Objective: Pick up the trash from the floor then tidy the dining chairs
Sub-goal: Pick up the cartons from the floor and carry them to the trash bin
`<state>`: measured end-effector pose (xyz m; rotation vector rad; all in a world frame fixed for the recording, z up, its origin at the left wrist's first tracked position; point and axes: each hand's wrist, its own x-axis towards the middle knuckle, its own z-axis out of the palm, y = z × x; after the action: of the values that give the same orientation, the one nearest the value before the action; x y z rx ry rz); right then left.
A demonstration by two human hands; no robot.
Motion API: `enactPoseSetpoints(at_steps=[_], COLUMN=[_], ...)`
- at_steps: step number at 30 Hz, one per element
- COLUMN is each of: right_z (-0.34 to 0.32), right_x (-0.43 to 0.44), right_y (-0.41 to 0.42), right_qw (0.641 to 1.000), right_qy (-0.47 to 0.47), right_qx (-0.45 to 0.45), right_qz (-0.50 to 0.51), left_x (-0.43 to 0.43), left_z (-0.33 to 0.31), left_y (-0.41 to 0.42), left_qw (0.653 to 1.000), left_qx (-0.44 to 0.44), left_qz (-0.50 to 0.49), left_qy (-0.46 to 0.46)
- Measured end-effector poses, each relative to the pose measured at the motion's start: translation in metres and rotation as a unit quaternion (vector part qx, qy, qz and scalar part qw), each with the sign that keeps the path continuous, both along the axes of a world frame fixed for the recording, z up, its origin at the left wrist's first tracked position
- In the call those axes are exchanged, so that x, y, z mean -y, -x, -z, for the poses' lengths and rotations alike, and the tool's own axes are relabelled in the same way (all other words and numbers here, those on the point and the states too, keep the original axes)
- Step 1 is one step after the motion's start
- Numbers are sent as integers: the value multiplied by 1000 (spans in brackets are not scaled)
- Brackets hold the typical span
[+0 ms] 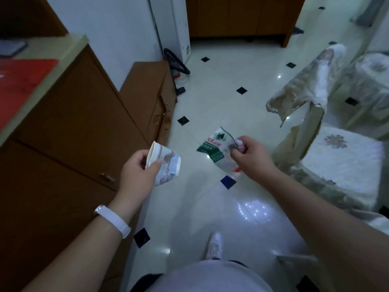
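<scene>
My left hand (140,168) grips a squashed paper cup (166,163) with a pink and blue pattern, held above the tiled floor (210,98). My right hand (249,152) holds a crumpled clear plastic wrapper (214,148) with green and red print, together with a thin dark cord and a small wad of rubbish. A dining chair (341,159) with a white embroidered seat cover stands at the right, turned away from the wall; a second covered chair back (315,81) rises behind it.
A brown wooden cabinet (69,127) with a pale top runs along the left, a lower cabinet (151,93) beyond it. A dark hoop and small items lie by a white appliance (181,28) ahead. My white shoe (214,245) is on the glossy floor below.
</scene>
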<state>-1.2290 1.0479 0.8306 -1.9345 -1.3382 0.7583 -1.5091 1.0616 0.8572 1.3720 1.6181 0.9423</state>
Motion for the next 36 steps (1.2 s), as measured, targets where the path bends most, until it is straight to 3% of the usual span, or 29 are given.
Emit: enactPoseSetpoints(at_steps=[15,21,29,36], right_z=[8,4,-18,-2], right_x=[-110,-194,-330,-406], right_y=[-112,-149,-180,-219], right_qw=[993,984,976,968], right_qy=[23,28,45,39], right_qx=[-10,24,67,17], right_qz=[118,175,202,246], left_x=[-197,-314,-473,-560], left_z=[19,44,32,29], left_y=[-132,-180,-227,-298], left_qw=[990,982,972,961], left_qx=[-7,28,29,31], left_qz=[142,184,231,275], left_qy=[-23,-21,-20,-7])
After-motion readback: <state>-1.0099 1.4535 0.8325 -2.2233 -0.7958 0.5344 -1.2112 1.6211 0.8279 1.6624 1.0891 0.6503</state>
